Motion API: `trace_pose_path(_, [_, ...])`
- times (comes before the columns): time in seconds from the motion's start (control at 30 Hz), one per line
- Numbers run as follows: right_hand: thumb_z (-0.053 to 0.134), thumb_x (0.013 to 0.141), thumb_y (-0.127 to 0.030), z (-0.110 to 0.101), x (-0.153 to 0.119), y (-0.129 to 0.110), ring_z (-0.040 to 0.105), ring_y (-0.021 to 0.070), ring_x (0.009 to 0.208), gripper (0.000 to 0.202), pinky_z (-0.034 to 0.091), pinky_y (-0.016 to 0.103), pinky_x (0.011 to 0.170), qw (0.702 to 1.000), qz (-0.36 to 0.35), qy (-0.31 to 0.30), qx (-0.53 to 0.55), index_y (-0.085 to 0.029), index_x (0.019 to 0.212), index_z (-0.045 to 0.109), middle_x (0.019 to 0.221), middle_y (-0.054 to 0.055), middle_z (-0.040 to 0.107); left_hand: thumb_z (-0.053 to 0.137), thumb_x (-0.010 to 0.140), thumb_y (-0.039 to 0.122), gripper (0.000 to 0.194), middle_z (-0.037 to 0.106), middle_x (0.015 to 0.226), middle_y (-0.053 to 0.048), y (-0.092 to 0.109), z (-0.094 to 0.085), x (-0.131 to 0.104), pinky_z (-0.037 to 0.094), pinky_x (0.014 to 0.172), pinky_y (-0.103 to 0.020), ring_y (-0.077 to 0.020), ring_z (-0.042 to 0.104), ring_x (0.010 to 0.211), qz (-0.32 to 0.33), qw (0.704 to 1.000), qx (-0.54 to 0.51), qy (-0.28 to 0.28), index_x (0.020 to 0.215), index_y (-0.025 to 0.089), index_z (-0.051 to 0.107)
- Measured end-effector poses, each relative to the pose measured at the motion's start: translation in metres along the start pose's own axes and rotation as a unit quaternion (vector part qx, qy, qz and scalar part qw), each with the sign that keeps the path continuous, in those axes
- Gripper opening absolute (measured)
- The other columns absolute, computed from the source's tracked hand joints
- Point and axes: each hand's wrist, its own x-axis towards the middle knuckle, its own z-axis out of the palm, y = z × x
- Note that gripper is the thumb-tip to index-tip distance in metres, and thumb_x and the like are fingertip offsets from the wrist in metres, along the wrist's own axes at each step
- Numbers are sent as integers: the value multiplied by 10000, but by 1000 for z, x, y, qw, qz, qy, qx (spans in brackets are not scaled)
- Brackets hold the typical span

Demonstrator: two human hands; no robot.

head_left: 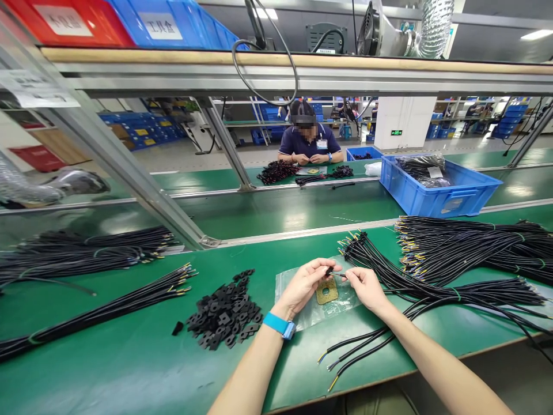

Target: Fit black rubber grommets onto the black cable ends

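My left hand (305, 283) pinches a small black part (329, 270) between thumb and fingertips. It looks like one of the loose black pieces (224, 314) heaped to the left, flat blocks with holes. My right hand (366, 288) grips a black cable (339, 275) close to its end, and that end meets the black part. Whether the cable passes through the part is too small to tell. Below both hands, a tan sponge (332, 297) with a hole lies on a clear plastic bag (306, 317).
Black cables with bare coloured wire ends (371, 259) spread to the right, beside a thicker bundle (458, 245). More cable bundles (129, 300) lie at the left. A blue bin (449, 199) stands beyond a metal frame (142, 173). Across the bench sits another person (309, 141).
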Motion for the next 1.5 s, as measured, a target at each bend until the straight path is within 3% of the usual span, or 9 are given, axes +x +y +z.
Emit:
trace_pose_path(0.1, [463, 888, -449, 0, 0, -1, 446, 119, 515, 444, 310, 228, 504, 1000, -2, 4, -10, -116, 763, 729, 580, 1, 578, 722, 794, 322, 255, 732, 1008, -96, 1, 0, -1, 459, 793, -263, -152, 636, 811, 0, 1000, 12, 1, 980, 151, 691])
trace_pose_path(0.3, [471, 891, -419, 1, 0, 0, 581, 168, 649, 407, 416, 247, 607, 1000, -6, 23, -3, -129, 759, 723, 707, 46, 688, 713, 797, 345, 265, 729, 988, -89, 1, 1, -1, 456, 821, -277, -164, 634, 837, 3, 999, 37, 4, 980, 155, 695])
trace_pose_path(0.63, [494, 850, -432, 0, 4, -1, 582, 166, 580, 411, 433, 249, 561, 997, 57, 6, 55, -104, 754, 723, 628, 39, 662, 701, 802, 365, 254, 715, 1020, -97, 2, 3, -1, 467, 806, -278, -165, 623, 822, 8, 996, 93, 3, 946, 156, 713])
trace_pose_path(0.87, [464, 943, -347, 1, -7, -9, 639, 185, 738, 328, 463, 262, 696, 994, -58, 51, -83, -172, 821, 714, 814, 58, 715, 745, 749, 362, 282, 708, 998, -78, 0, -1, -1, 484, 813, -294, -182, 625, 831, 35, 988, 138, 65, 955, 169, 730])
trace_pose_path(1.0, [453, 982, -287, 1, -13, -11, 614, 175, 759, 281, 434, 261, 731, 962, -154, 50, -219, -196, 914, 709, 831, 64, 676, 765, 723, 334, 303, 712, 1018, -89, -2, 2, -1, 480, 881, -326, -207, 633, 915, 45, 982, 165, 75, 972, 166, 726])
trace_pose_path(1.17, [422, 1000, -289, 3, -12, -11, 582, 185, 763, 316, 422, 273, 714, 937, -195, 53, -286, -198, 887, 702, 790, 71, 631, 762, 724, 283, 372, 721, 934, -73, -3, 11, -2, 500, 866, -337, -196, 655, 867, 51, 984, 154, 73, 1071, 169, 687])
trace_pose_path(1.3, [392, 997, -286, 3, -9, -12, 585, 189, 708, 372, 442, 289, 701, 957, -168, 66, -228, -183, 808, 696, 742, 75, 644, 737, 746, 266, 381, 716, 890, -63, -8, 20, -4, 504, 851, -338, -192, 656, 833, 94, 979, 159, 86, 1109, 172, 673])
trace_pose_path(1.5, [462, 944, -336, 4, -1, -4, 615, 160, 625, 375, 440, 247, 611, 996, -52, 35, -71, -163, 708, 697, 690, 38, 700, 698, 765, 221, 362, 722, 917, -51, -13, 30, -5, 448, 957, -365, -209, 645, 876, 173, 949, 243, 105, 1127, 229, 705])
